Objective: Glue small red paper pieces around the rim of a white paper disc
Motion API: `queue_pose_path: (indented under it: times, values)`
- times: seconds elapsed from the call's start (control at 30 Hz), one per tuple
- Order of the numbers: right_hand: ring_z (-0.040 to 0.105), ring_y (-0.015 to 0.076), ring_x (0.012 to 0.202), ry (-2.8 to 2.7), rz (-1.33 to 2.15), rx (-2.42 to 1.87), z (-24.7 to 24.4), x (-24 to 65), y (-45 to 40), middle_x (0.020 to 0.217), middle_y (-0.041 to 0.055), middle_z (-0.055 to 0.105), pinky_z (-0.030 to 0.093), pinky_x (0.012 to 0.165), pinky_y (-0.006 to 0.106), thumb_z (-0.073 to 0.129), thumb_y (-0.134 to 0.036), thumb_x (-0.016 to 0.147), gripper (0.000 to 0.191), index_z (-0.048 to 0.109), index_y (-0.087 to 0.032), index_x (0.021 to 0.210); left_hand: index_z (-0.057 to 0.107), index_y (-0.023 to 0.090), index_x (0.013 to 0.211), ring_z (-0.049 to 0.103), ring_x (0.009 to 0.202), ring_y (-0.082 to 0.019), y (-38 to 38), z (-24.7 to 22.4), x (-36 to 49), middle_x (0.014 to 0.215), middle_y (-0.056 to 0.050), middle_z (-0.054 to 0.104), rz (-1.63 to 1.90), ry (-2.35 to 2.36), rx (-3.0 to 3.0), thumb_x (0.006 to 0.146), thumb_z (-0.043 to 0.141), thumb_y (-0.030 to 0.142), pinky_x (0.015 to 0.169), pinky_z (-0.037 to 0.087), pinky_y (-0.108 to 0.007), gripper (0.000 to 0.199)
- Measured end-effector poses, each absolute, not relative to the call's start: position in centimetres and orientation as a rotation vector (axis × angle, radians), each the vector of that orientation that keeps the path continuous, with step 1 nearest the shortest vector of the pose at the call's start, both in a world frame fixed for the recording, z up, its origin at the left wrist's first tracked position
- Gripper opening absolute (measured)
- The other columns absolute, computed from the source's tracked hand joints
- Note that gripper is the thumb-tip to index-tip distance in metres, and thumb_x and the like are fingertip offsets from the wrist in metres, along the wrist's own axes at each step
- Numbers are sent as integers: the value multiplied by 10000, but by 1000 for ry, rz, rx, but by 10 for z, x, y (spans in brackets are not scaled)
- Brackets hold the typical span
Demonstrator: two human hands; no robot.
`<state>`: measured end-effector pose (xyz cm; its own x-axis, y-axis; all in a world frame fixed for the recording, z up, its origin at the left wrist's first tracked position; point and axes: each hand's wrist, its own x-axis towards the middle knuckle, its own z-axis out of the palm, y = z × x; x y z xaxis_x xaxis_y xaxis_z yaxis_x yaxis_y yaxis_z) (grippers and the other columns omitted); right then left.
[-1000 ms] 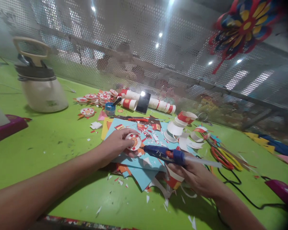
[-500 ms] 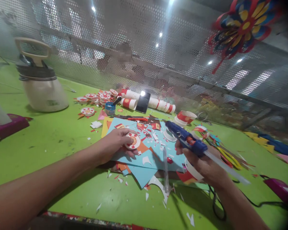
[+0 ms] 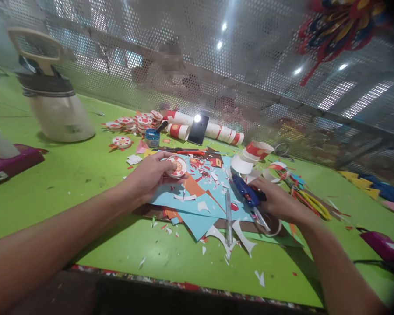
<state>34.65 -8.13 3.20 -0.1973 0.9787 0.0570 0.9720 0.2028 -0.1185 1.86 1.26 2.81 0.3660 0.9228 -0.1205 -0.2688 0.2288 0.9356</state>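
Note:
My left hand [image 3: 154, 175] is closed on the edge of a round white paper disc [image 3: 176, 166] with a red and gold pattern, thumb on its face. It hovers over light blue paper sheets [image 3: 197, 227]. To the right, my right hand [image 3: 276, 197] is closed around the handle of a blue glue gun [image 3: 245, 191], low over the sheets; part of the handle is hidden by the hand. A clear glue stick [image 3: 262, 220] sticks out of the gun's rear. Another clear stick [image 3: 228, 214] lies between the hands. Red-and-white paper cup pieces [image 3: 258, 151] stand just beyond the gun.
Finished-looking patterned discs [image 3: 144, 120] are piled at the back left, near a blue jar [image 3: 152, 138]. A phone [image 3: 198, 130] leans on paper-cup tubes. Yellow-handled scissors [image 3: 311, 203] lie right. A large sprayer bottle [image 3: 57, 105] and purple power strip [image 3: 16, 162] stand left. Paper scraps litter the green table.
My right hand has lowered the glue gun from in front of me down toward the sheets, near the cup pieces. The left hand still holds the disc. The view has shifted slightly.

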Motion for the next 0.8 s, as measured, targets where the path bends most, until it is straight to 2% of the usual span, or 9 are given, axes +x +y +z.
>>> queue_pose_path:
  times: [0.13,0.23,0.27,0.33,0.37,0.43,0.57,0.8]
  values:
    - [586,289,1041,-2373,81,-1904,32,360,-84,1117,124,639,464,889,406,572,-160,757,344,639,-166,1094,539,134,900,718,640,-208,12,26,19,744,-64,665,961,846,1003,763,575,-1,553,601,-281,196]
    - [542,324,1127,-2354,-79,-1805,47,340,-92,1196,155,630,419,950,490,538,-166,802,372,636,-160,1160,546,130,881,706,594,-179,12,25,20,736,-51,660,981,876,989,742,577,-16,565,602,-267,205]
    - [553,313,1087,-2326,-149,-1737,53,325,-94,1151,154,647,423,932,492,521,-170,834,332,648,-158,1140,546,132,880,699,577,-170,12,24,20,728,-43,654,981,880,983,735,577,-19,555,596,-259,211]
    - [588,250,911,-2274,-147,-1586,62,286,-96,950,124,672,464,819,408,518,-196,898,189,681,-150,980,545,136,882,686,554,-163,12,24,21,710,-36,642,970,891,978,730,572,-17,507,571,-241,217]
    - [586,208,803,-2291,-59,-1497,63,265,-95,846,91,665,466,739,350,521,-190,910,169,685,-151,908,544,137,884,682,552,-164,12,23,21,708,-38,639,965,899,980,731,570,-11,483,556,-233,214]
    - [562,161,700,-2399,149,-1435,59,225,-90,754,53,636,437,653,289,527,-172,924,188,696,-141,849,540,137,885,677,557,-168,13,22,22,707,-42,636,967,920,982,730,570,0,451,535,-223,208]
    - [556,143,697,-2548,133,-1597,37,177,-74,773,47,636,387,620,266,582,-142,900,187,725,-133,780,522,144,883,667,538,-177,15,19,22,678,-50,641,973,932,982,717,555,3,413,505,-221,220]
    - [552,169,707,-2554,-54,-1754,19,165,-63,790,81,637,314,569,290,586,-127,879,187,743,-124,778,511,157,889,631,479,-175,16,16,21,598,-30,616,951,896,964,692,558,14,403,493,-243,249]
